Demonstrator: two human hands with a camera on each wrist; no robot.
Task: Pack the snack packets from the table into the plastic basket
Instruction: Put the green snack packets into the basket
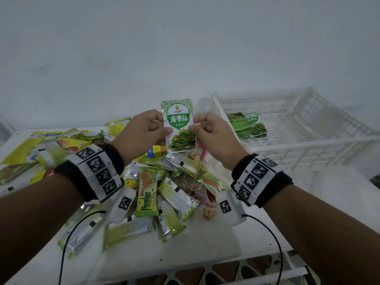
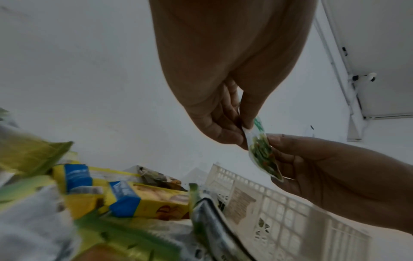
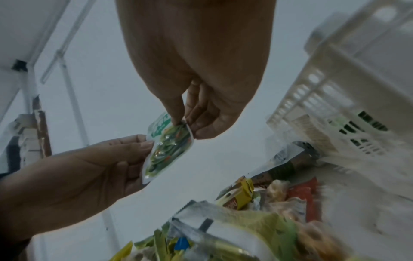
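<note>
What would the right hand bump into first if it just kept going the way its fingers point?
The green seaweed packet that the right hand already pinches, then probably the left hand gripping its other edge.

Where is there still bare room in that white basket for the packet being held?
Most of the basket floor is bare, right of the green packets stacked in its near left corner. The table pile under both hands is crowded.
</note>
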